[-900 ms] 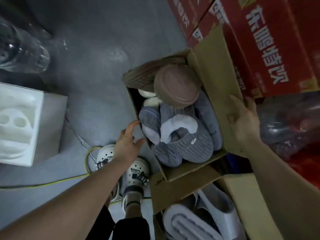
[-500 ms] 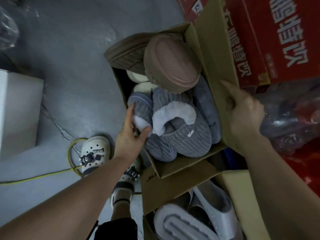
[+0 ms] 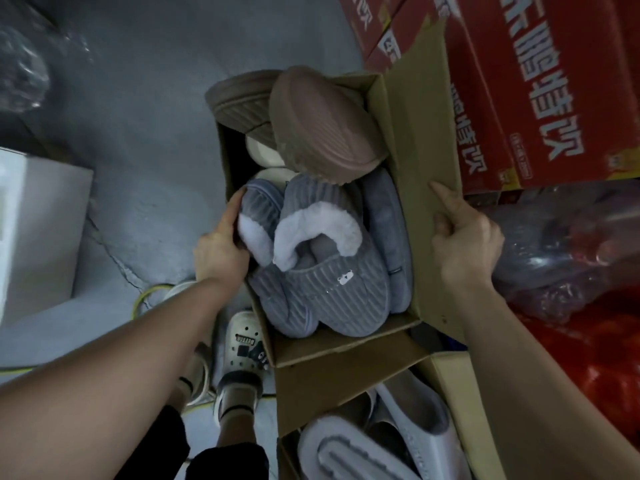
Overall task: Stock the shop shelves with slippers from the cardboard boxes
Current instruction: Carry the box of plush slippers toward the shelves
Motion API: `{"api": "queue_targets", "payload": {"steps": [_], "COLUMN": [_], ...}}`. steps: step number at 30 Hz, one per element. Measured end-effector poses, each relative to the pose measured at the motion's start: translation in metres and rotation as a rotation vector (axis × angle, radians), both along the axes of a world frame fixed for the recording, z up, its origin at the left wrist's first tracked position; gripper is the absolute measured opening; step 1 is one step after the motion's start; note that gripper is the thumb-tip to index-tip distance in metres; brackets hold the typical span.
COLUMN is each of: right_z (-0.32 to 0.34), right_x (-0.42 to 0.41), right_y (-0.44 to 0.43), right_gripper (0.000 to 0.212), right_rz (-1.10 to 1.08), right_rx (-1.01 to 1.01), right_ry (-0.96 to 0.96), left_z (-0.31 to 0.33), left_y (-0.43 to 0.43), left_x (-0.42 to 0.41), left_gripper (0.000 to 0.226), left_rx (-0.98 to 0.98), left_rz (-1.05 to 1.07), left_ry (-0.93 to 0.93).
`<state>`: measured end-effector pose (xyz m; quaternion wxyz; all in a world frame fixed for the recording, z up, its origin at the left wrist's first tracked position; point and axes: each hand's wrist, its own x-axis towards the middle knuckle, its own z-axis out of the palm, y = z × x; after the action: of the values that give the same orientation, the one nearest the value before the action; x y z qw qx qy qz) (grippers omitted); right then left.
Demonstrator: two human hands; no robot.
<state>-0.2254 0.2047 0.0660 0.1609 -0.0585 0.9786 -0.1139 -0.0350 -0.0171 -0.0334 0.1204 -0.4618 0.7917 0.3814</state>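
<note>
An open cardboard box (image 3: 420, 133) stands on the floor, packed with slippers. Two brown slippers (image 3: 322, 123) lie sole-up at its far end. Grey ribbed slippers with white fleece lining (image 3: 329, 289) fill the near part, with white soles showing beneath. My left hand (image 3: 220, 247) reaches inside the box's left wall and grips the leftmost grey slipper (image 3: 263, 209) at its fleecy opening. My right hand (image 3: 464, 237) holds the box's upright right flap, index finger stretched along it and the other fingers curled.
A second open box (image 3: 346, 379) sits nearer me, with pale slide sandals (image 3: 408, 420) in it. Red printed cartons (image 3: 536, 81) are stacked at the right, above plastic-wrapped goods (image 3: 561, 254). A white foam block (image 3: 41, 230) stands left. My feet in white clogs (image 3: 242, 341) and a yellow cable (image 3: 142, 299) are below.
My left hand moved from beside the box into it and closed on the leftmost grey slipper. My right hand stayed on the flap, its fingers curling. The view came closer.
</note>
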Motion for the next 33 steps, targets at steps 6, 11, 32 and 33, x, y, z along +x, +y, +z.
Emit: {"api": "queue_targets", "payload": {"steps": [6,11,32,33], "right_z": [0.037,0.101,0.355,0.369], "right_x": [0.01,0.009,0.014,0.015], "right_y": [-0.032,-0.061,-0.171,-0.18], "right_gripper": [0.062,0.059,0.056,0.057], "right_rz": [-0.04,-0.043,0.019,0.018], "right_rx": [-0.083,-0.142,-0.17,-0.181], "right_ry": [-0.105,-0.13,-0.105,-0.102], "left_z": [0.064,0.138,0.391,0.404], "left_y": [-0.069,-0.106,-0.213,-0.222], "left_x": [-0.002,0.006,0.043,0.044], "left_gripper": [0.076,0.07,0.071,0.071], "left_rx": [-0.096,-0.152,-0.156,-0.179], "left_rz": [-0.092,-0.083,-0.104,-0.115], "left_ry": [0.034,0.034,0.11,0.094]}}
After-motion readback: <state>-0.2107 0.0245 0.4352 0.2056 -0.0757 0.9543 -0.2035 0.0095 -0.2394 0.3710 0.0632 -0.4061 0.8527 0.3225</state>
